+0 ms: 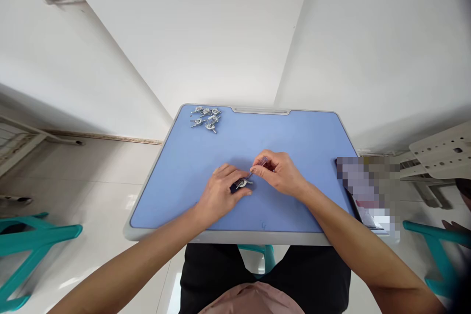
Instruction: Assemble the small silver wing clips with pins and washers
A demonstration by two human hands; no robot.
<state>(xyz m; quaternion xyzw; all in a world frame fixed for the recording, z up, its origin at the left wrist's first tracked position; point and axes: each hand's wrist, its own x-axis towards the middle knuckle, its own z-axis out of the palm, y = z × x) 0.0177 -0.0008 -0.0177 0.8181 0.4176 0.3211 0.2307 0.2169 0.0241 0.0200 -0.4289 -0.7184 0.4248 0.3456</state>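
Observation:
A small silver metal clamp-like part (243, 183) with a curved body and a protruding pin is between the thumb and fingers of my left hand (222, 187), low over the blue tabletop (287, 140). My left fingers curl around its far side and the thumb is on the near side. Just to the right, my right hand (278, 171) is closed in a pinch on a slim translucent purplish piece (262, 161). Its lower end points toward the metal part; the fingers hide most of it, so its kind is unclear.
Several similar silver metal parts (209, 118) lie at the table's far left corner. A pixelated object (362, 191) is along the right edge. Teal stools (33, 240) stand on both sides, and a white wall (221, 34) rises behind the table.

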